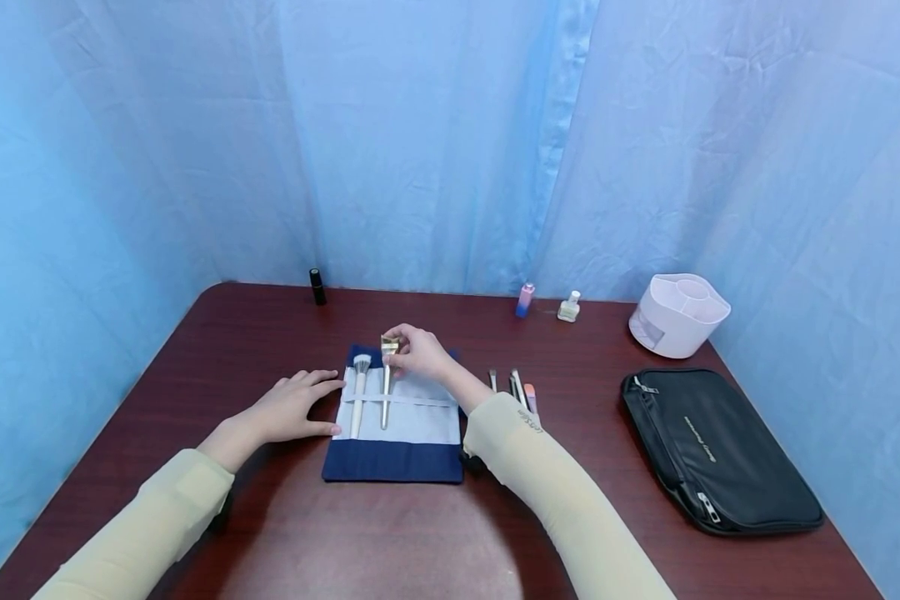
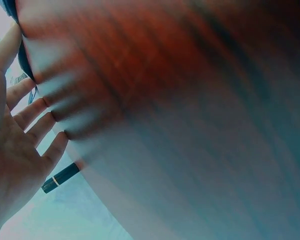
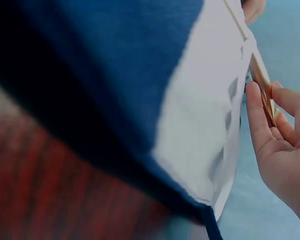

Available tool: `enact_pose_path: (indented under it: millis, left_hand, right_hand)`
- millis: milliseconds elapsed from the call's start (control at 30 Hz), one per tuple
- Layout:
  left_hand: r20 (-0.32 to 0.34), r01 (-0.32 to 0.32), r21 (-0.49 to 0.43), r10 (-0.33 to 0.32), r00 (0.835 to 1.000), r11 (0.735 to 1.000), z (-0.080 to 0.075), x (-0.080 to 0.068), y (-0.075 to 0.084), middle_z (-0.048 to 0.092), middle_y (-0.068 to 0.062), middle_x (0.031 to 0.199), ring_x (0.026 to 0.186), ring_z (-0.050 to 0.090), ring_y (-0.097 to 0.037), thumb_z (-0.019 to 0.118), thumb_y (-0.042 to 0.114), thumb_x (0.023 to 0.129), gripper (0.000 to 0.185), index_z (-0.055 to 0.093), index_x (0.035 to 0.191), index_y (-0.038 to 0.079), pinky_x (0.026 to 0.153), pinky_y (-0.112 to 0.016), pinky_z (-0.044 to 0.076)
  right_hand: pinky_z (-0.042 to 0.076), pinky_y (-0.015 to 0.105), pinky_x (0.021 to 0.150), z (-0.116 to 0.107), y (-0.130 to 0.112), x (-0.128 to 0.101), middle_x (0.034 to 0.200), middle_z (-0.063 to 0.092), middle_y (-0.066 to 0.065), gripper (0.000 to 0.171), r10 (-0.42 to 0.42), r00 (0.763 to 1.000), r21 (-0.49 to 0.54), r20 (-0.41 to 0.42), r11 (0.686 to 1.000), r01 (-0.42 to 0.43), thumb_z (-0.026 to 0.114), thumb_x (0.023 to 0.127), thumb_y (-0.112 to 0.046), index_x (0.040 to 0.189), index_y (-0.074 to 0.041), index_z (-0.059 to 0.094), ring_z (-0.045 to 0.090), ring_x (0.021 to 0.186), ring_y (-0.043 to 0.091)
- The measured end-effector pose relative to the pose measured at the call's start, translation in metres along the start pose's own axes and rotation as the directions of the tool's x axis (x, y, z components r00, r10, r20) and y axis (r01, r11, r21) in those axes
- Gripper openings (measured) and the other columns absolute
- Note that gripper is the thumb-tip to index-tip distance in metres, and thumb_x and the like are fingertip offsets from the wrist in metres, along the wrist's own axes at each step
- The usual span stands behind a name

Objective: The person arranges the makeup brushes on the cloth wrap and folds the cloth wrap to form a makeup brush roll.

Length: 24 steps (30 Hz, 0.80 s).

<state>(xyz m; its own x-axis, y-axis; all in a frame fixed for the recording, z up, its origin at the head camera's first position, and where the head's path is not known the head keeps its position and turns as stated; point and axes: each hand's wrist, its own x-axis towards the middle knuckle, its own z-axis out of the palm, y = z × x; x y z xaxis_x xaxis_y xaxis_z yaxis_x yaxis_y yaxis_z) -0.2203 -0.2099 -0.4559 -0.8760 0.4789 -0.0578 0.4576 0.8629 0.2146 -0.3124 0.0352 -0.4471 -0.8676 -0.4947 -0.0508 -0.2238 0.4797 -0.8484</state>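
A navy brush roll with a pale pocketed lining lies unrolled on the table. My right hand pinches a makeup brush near its gold-coloured head; the slim handle runs down behind the lining's strip. In the right wrist view, thumb and fingers grip that brush close to its head. A white-handled makeup brush sits in the roll just to the left. With fingers spread, my left hand rests at the roll's left edge, its fingertips on the table and border.
Several more brushes lie right of the roll, partly behind my right forearm. A black zipped case and a white organizer stand at the right. Along the back are a black lipstick tube, a pink-blue tube and a small bottle.
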Motion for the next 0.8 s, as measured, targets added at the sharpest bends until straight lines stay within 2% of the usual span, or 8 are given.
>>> enact_pose_path:
  millis: [233, 467, 600, 800]
  left_hand:
    - [-0.003, -0.002, -0.003, 0.002, 1.0, 1.0, 0.0, 0.0, 0.0, 0.042, -0.015, 0.143, 0.125, 0.042, -0.034, 0.064, 0.061, 0.079, 0.082, 0.045, 0.141, 0.013, 0.099, -0.057, 0.036]
    - [-0.002, -0.007, -0.001, 0.007, 1.0, 1.0, -0.001, -0.001, 0.001, 0.041, -0.015, 0.144, 0.125, 0.042, -0.035, 0.065, 0.059, 0.079, 0.081, 0.044, 0.142, 0.012, 0.099, -0.057, 0.036]
    - [-0.004, -0.007, -0.005, 0.007, 1.0, 1.0, -0.002, -0.001, 0.002, 0.041, -0.016, 0.144, 0.125, 0.042, -0.035, 0.065, 0.059, 0.079, 0.081, 0.045, 0.141, 0.012, 0.099, -0.058, 0.035]
    - [-0.011, -0.004, 0.004, 0.004, 1.0, 1.0, 0.0, -0.002, 0.001, 0.042, -0.015, 0.144, 0.125, 0.042, -0.035, 0.065, 0.061, 0.078, 0.082, 0.045, 0.141, 0.012, 0.099, -0.057, 0.035]
  right_hand:
    - [0.053, 0.027, 0.059, -0.002, 0.002, -0.005, 0.1, 0.06, 0.003, 0.04, -0.007, 0.998, -0.1, 0.056, 0.995, 0.012, 0.07, 0.086, -0.023, 0.123, -0.013, 0.058, 0.06, 0.072, 0.014]
    - [0.048, 0.024, 0.06, -0.005, 0.005, -0.007, 0.106, 0.062, -0.002, 0.04, -0.053, 0.989, -0.227, 0.135, 0.97, 0.083, 0.074, 0.082, -0.03, 0.118, -0.015, 0.062, 0.057, 0.073, 0.013]
    - [0.048, 0.023, 0.065, -0.004, 0.006, -0.008, 0.107, 0.063, -0.003, 0.037, -0.077, 0.981, -0.257, 0.179, 0.959, 0.122, 0.072, 0.084, -0.031, 0.116, -0.015, 0.063, 0.057, 0.078, 0.01]
    - [0.049, 0.022, 0.074, -0.003, 0.004, -0.011, 0.1, 0.065, -0.004, 0.032, -0.095, 0.962, -0.266, 0.257, 0.95, 0.165, 0.071, 0.085, -0.03, 0.111, -0.013, 0.066, 0.059, 0.084, 0.007]
